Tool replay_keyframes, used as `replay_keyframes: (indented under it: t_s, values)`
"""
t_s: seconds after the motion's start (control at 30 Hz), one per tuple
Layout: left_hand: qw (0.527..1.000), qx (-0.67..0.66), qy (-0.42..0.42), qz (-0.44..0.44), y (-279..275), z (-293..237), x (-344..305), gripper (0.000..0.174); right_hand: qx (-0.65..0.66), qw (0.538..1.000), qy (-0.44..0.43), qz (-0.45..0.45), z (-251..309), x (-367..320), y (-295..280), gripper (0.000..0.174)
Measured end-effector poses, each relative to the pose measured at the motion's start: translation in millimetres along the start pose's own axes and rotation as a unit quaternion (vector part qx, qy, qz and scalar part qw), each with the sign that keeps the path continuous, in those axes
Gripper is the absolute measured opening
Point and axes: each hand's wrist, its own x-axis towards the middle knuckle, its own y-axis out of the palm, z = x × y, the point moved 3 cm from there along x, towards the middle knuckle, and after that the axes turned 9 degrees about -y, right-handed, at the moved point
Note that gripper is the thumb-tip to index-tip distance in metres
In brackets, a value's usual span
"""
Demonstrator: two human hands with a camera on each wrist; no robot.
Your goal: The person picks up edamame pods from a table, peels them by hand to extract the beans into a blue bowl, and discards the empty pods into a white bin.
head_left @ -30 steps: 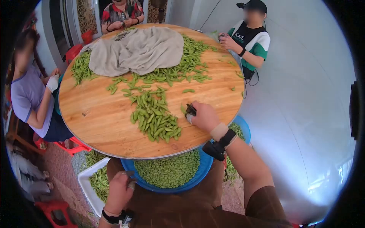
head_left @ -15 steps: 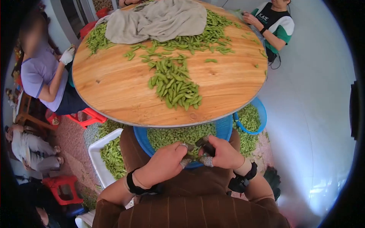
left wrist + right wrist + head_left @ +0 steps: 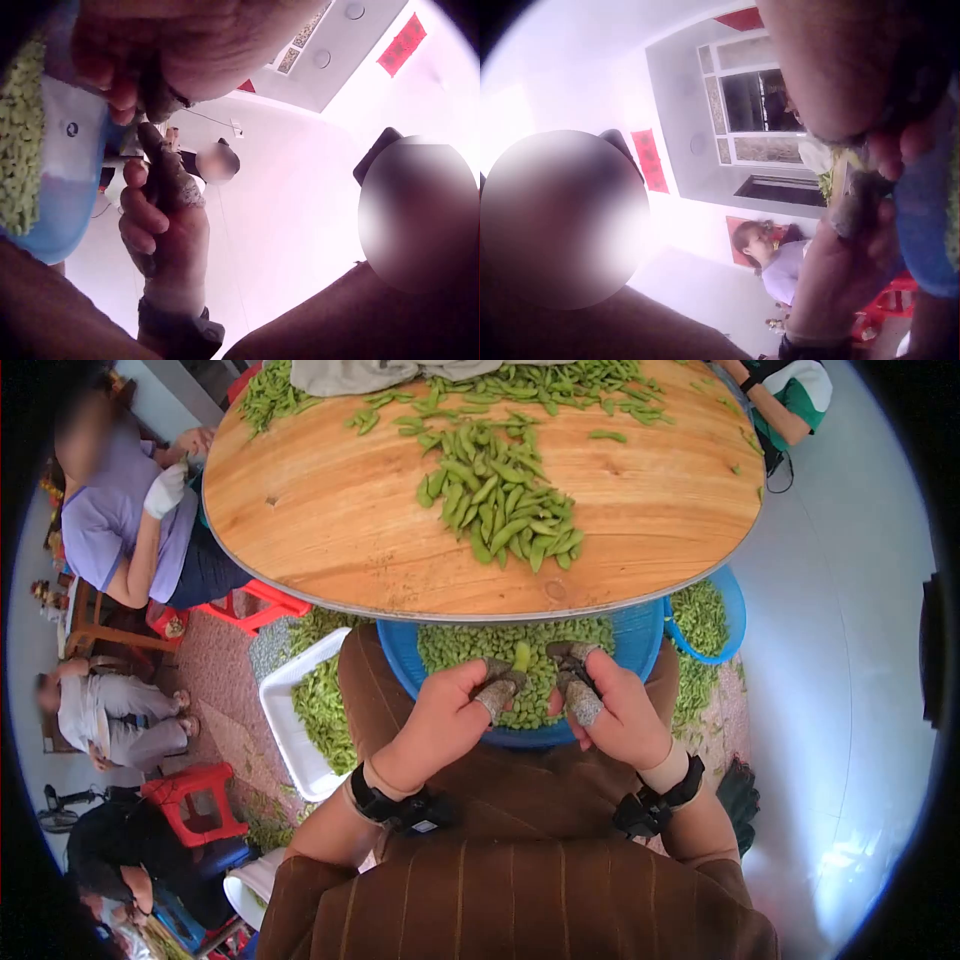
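Observation:
In the head view my left hand [image 3: 445, 710] pinches a green soybean pod [image 3: 521, 656] between wrapped thumb and finger, over a blue basin [image 3: 640, 650] of shelled beans [image 3: 460, 645]. My right hand [image 3: 625, 710] is close beside it, fingers bent, with grey and dark wraps on thumb and finger. A narrow gap parts the two hands' fingertips in this view. I cannot tell whether the right hand holds anything. In the left wrist view the right hand [image 3: 176, 240] shows from the side, its fingers curled.
Pods [image 3: 500, 500] lie heaped on a round wooden table [image 3: 330, 530], close in front of the hands. A white tray [image 3: 285, 735] of pods stands at left on the floor, a blue basket [image 3: 730, 620] at right. A person in purple [image 3: 115, 540] sits at left, near red stools [image 3: 200, 800].
My right hand has come back from the tabletop pods to the basin, and the left hand has risen to meet it. A pod now shows in the left fingers. The head view has tilted down.

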Motion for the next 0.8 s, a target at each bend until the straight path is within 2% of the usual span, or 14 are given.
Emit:
replay_keyframes:
  t_s: [0.03, 0.07, 0.17, 0.27, 0.37, 0.43, 0.53, 0.57, 0.6, 0.63, 0.7, 0.73, 0.77, 0.8]
  values:
    - [0.995, -0.062, -0.076, 0.035, 0.3, 5.2, -0.9, 0.016, 0.057, 0.997, 0.040, 0.032, 3.4, -2.1, 3.1, 0.030]
    - [0.994, -0.062, -0.081, 0.034, 0.3, 6.0, -1.0, 0.016, 0.060, 0.997, 0.042, 0.035, 4.9, -2.6, 5.9, 0.030]
    - [0.999, 0.011, -0.035, 0.039, 6.9, 5.2, 3.0, 0.019, 0.079, 0.995, 0.046, 0.034, 6.3, -1.5, 9.3, 0.021]
    - [0.999, -0.040, 0.018, 0.023, 11.5, 10.5, 6.9, 0.017, 0.066, 0.994, 0.053, 0.067, -0.9, -1.3, 10.6, 0.035]
    - [0.998, 0.019, 0.051, 0.008, 7.6, 1.8, 6.5, 0.013, 0.126, 0.988, 0.068, 0.065, -4.7, 0.7, 10.8, 0.035]
    - [0.950, 0.271, 0.150, -0.051, 4.6, -3.8, 3.1, 0.014, 0.208, 0.971, 0.111, 0.045, -6.6, 2.8, 13.0, 0.022]
    - [0.942, 0.268, 0.193, -0.055, -1.3, -9.9, 3.1, 0.012, 0.356, 0.917, 0.169, 0.061, -1.8, 8.2, 11.5, 0.022]
    - [0.942, 0.269, 0.192, -0.054, -6.0, -9.8, 3.1, 0.012, 0.358, 0.916, 0.170, 0.060, 0.0, 8.0, 9.6, 0.022]
    - [0.994, -0.053, 0.017, 0.095, -10.1, 0.3, 5.2, 0.011, 0.424, 0.880, 0.198, 0.080, 1.7, 6.3, 10.2, 0.023]
    - [0.887, -0.368, -0.160, 0.226, -6.5, 7.1, 2.8, 0.012, 0.486, 0.839, 0.225, 0.100, 2.7, 5.5, 11.7, 0.024]
    - [0.870, -0.399, -0.159, 0.240, -4.8, 11.8, 5.4, 0.013, 0.457, 0.856, 0.227, 0.090, -0.3, 10.8, 13.3, 0.024]
    - [0.940, -0.267, -0.120, 0.175, -5.6, 9.5, 7.9, 0.012, 0.424, 0.873, 0.228, 0.080, -2.5, 12.6, 14.0, 0.025]
    - [0.983, -0.128, -0.078, 0.105, -7.3, 7.5, 9.9, 0.012, 0.425, 0.872, 0.230, 0.079, -4.4, 12.8, 15.6, 0.025]
    - [0.983, -0.129, -0.079, 0.106, -7.4, 8.0, 11.8, 0.012, 0.390, 0.890, 0.223, 0.074, -6.9, 13.5, 16.6, 0.025]
